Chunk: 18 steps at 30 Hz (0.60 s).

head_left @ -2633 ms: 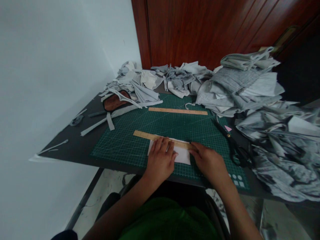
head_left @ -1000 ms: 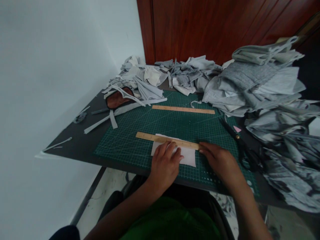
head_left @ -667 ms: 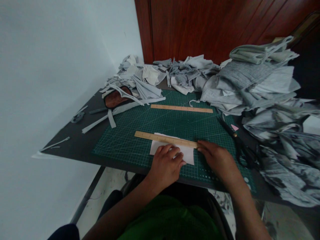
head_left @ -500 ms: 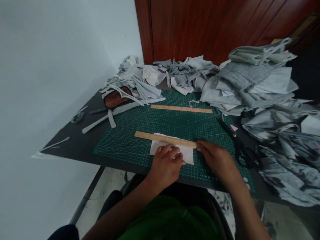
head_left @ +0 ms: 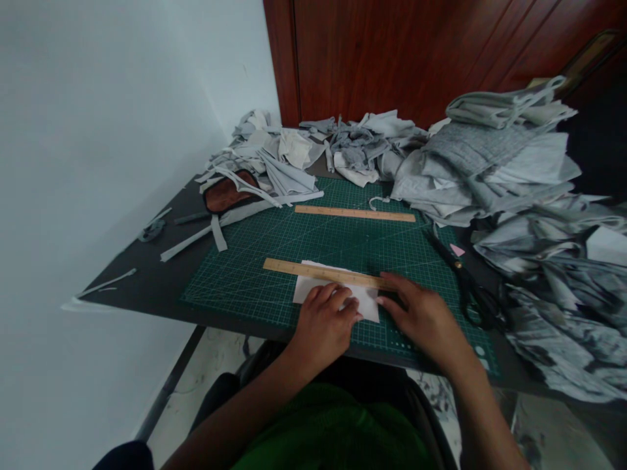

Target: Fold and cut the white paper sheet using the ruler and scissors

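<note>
The left hand is laid on the white sheet, its fingers loosely bent; whether the sheet is pinched cannot be told. The right hand, at 3 o'clock from it, is spread, thumb parted from forefinger; the end of the near wooden ruler is covered by its fingers, and the thumb is placed at the sheet's 3 o'clock edge. The ruler is set across the sheet's 12 o'clock side, its bare end pointed toward 10 o'clock. Both are carried by the green cutting mat on the dark bench. Farther out, at 12 o'clock, a second wooden ruler is seen lying on the mat. At 2 o'clock from the right hand, black scissors are placed, with a pink triangle beside them. A brown, dark-edged piece is seen at 10 o'clock, partly overlapped by pale strips. Grey fabric is heaped at 1 o'clock.
</note>
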Motion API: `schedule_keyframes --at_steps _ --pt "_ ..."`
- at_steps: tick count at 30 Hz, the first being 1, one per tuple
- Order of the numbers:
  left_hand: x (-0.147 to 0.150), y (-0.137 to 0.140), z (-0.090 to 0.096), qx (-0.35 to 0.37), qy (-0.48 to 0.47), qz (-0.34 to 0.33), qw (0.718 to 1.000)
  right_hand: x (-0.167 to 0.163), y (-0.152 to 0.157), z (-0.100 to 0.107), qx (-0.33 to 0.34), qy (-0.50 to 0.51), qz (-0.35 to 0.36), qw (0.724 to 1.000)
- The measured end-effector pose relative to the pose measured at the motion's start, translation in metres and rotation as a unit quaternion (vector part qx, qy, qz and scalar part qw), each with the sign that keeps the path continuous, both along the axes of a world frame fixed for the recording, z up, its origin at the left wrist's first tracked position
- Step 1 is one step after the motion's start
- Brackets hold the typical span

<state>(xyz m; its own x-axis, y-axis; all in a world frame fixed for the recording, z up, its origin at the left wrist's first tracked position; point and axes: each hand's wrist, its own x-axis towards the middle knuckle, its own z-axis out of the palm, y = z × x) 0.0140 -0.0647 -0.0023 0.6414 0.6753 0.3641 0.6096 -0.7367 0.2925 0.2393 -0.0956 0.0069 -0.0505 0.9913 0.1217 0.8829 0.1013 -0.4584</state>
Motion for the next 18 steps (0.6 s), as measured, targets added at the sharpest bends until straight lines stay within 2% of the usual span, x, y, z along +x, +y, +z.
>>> schedule_keyframes --at_steps 3,5,14,18 --pt "0.001 0.0 0.0 -0.002 -0.001 0.002 1.0 -0.009 0.0 0.004 -0.017 0.028 0.081 0.996" --pt "0.001 0.0 0.001 -0.003 -0.001 0.003 1.0 -0.012 0.001 0.003 -0.023 0.04 0.097 0.994" --pt "0.001 0.0 0.002 -0.003 0.007 0.002 1.0 -0.012 0.002 -0.003 -0.022 0.054 0.088 0.994" --pt "0.001 -0.001 0.0 0.001 0.007 0.012 1.0 -0.009 0.001 -0.002 0.026 -0.002 0.023 0.999"
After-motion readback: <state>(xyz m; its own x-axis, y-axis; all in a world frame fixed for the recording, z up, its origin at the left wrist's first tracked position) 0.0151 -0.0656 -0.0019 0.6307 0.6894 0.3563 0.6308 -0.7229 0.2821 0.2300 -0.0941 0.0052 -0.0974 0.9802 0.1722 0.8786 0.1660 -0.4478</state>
